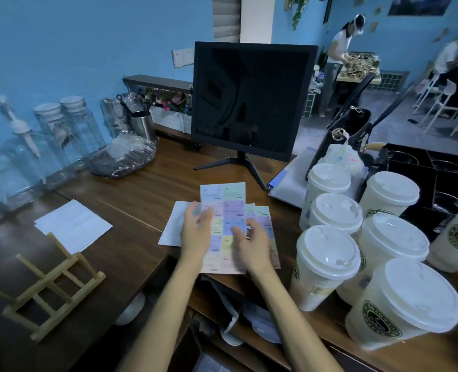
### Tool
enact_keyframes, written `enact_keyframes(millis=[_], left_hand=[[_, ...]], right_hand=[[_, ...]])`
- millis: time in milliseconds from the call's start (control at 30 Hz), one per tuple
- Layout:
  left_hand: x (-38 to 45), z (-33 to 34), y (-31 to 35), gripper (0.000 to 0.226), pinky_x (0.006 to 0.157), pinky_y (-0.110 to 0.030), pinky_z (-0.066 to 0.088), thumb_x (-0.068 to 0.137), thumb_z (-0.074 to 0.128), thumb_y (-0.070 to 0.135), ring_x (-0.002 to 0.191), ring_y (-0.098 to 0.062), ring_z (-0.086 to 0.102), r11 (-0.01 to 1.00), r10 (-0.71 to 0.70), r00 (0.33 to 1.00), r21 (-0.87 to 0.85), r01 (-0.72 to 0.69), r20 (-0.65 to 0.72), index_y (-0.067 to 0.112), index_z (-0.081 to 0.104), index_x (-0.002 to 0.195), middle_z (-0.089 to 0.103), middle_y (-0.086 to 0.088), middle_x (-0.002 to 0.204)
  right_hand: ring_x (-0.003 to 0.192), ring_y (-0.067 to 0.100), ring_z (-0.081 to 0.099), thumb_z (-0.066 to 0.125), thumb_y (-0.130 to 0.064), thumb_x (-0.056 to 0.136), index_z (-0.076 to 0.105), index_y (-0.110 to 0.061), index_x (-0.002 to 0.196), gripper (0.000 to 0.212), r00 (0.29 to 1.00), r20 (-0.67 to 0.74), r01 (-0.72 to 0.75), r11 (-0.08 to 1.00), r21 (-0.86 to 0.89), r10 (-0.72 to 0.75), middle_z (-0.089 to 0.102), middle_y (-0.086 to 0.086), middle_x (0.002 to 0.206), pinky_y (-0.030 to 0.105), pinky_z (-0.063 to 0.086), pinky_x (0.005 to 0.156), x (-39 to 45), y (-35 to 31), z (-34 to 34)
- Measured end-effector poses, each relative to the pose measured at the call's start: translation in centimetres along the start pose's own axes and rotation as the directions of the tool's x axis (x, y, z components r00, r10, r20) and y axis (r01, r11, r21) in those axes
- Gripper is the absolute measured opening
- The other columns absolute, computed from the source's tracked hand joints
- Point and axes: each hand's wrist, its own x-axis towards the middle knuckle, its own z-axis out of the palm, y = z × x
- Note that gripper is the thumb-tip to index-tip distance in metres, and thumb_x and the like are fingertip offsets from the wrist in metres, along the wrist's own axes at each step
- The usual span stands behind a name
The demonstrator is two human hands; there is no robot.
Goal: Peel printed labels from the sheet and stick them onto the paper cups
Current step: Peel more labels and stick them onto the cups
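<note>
1. My left hand [195, 232] reaches forward over the worktop [142, 194], palm down, fingers spread flat on the left side of the label sheet [230, 210].
2. My right hand [252, 244] lies on the sheet's lower right, fingers curled at a label; blur hides whether they pinch one.
3. The sheet lies just in front of the monitor [252, 98], a grid of pastel labels in blue, green, purple, yellow and pink.
4. More label sheets [265, 213] poke out beneath it to the right, white paper [173, 224] to the left.
5. Lidded paper cups [327, 253] stand grouped to the right, near the sheets.
</note>
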Motion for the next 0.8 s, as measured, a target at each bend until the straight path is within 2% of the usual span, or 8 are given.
enact_keyframes(millis=[100,200,333,400,500,600,667,800], left_hand=[[-1.4,-2.1,3.8,0.014,0.073,-0.037,0.057,0.103,0.058,0.042,0.089,-0.017,0.072,0.995,0.082,0.975,0.071,-0.069,-0.207,0.03,0.063,0.107,0.072,0.003,0.099],[-2.9,-2.7,6.9,0.022,0.068,-0.033,0.052,0.104,0.054,0.042,0.084,-0.015,0.07,0.958,0.276,0.917,0.155,-0.24,-0.289,0.023,0.064,0.102,0.07,0.007,0.091],[-5.4,-0.9,11.5,0.029,0.065,-0.017,0.048,0.104,0.052,0.044,0.076,0.002,0.061,0.891,0.453,0.831,0.13,-0.436,-0.321,0.017,0.059,0.097,0.065,0.011,0.088],[-6.8,0.6,14.0,0.03,0.071,-0.028,0.048,0.104,0.051,0.047,0.077,-0.007,0.058,0.845,0.53,0.792,0.107,-0.524,-0.304,0.019,0.057,0.093,0.064,0.006,0.09],[-9.6,3.2,17.6,0.025,0.072,-0.037,0.048,0.104,0.052,0.045,0.075,-0.008,0.053,0.788,0.603,0.753,0.05,-0.613,-0.265,0.03,0.05,0.084,0.058,0.006,0.085],[-13.8,6.0,20.6,0.023,0.064,-0.013,0.039,0.106,0.052,0.034,0.066,0.009,0.049,0.741,0.655,0.715,0.021,-0.671,-0.245,0.018,0.051,0.089,0.05,0.015,0.078],[-17.0,8.0,21.9,0.024,0.064,-0.01,0.036,0.106,0.052,0.031,0.065,0.011,0.048,0.702,0.695,0.678,0.019,-0.712,-0.239,0.012,0.051,0.091,0.048,0.017,0.077],[-24.4,12.4,23.3,0.025,0.06,-0.011,0.037,0.105,0.053,0.033,0.066,0.011,0.053,0.671,0.727,0.665,-0.028,-0.741,-0.172,0.012,0.051,0.09,0.052,0.017,0.076]], right_hand=[[0.096,-0.003,0.071,0.057,-0.025,0.104,0.061,-0.026,0.126,0.022,0.979,0.191,0.048,0.993,0.11,-0.069,0.072,-0.011,0.122,0.014,0.053,0.073,-2.7,-2.7,0.2],[0.092,-0.009,0.069,0.054,-0.023,0.105,0.056,-0.031,0.128,0.025,0.963,0.242,0.07,0.977,0.204,-0.119,0.071,-0.017,0.121,0.015,0.055,0.069,-4.5,-6.7,-1.1],[0.104,0.001,0.066,0.05,-0.036,0.107,0.064,-0.024,0.124,0.025,0.949,0.075,0.285,0.936,0.205,-0.305,0.07,-0.014,0.12,0.031,0.054,0.091,-6.2,-11.7,-4.2],[0.108,0.009,0.065,0.044,-0.04,0.109,0.066,-0.022,0.123,0.031,0.922,-0.016,0.385,0.909,0.156,-0.388,0.071,-0.011,0.119,0.04,0.052,0.098,-7.1,-13.7,-6.3],[0.102,0.01,0.067,0.045,-0.038,0.109,0.069,-0.025,0.11,0.027,0.888,-0.121,0.457,0.876,0.155,-0.443,0.074,-0.01,0.108,0.044,0.054,0.095,-8.4,-15.4,-10.4],[0.086,0.003,0.064,0.049,-0.035,0.109,0.067,-0.031,0.095,0.023,0.856,-0.199,0.51,0.844,0.167,-0.478,0.072,-0.015,0.093,0.033,0.052,0.081,-10.3,-16.0,-15.3],[0.083,0.004,0.064,0.05,-0.036,0.108,0.068,-0.027,0.094,0.025,0.835,-0.25,0.532,0.834,0.144,-0.49,0.073,-0.013,0.093,0.031,0.05,0.078,-12.0,-15.7,-18.8],[0.098,0.017,0.072,0.05,-0.039,0.106,0.074,-0.018,0.104,0.032,0.803,-0.334,0.555,0.824,0.113,-0.494,0.078,-0.005,0.102,0.049,0.057,0.092,-16.3,-13.9,-26.3]])
